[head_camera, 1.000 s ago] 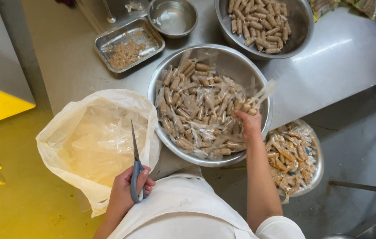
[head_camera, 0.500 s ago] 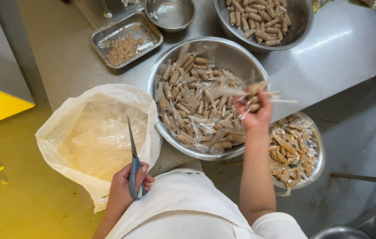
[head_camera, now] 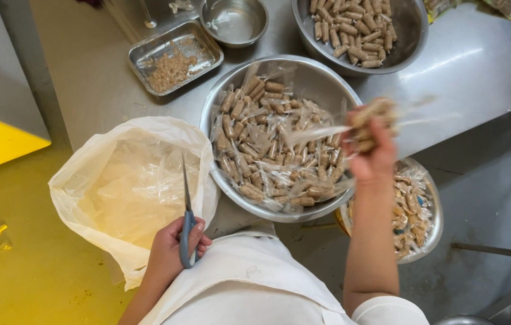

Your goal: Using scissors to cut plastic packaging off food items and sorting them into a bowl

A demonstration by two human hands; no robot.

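Lifting right hand (head_camera: pixel 371 157) out of big round steel bowl (head_camera: pixel 219 102), now gripping clear-wrapped brown sausage sticks (head_camera: pixel 368 119) (blurred); left hand (head_camera: pixel 174 250) keeping grip on blue-handled scissors (head_camera: pixel 187 224) beside white plastic bag (head_camera: pixel 87 171).

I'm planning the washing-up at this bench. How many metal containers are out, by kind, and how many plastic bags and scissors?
Large round metal bowls: 3 (middle bowl, top bowl, lower bowl)
Small round metal bowl: 1
Rectangular metal tray: 1
Open plastic bag: 1
Scissors, held in the left hand: 1
Total: 7
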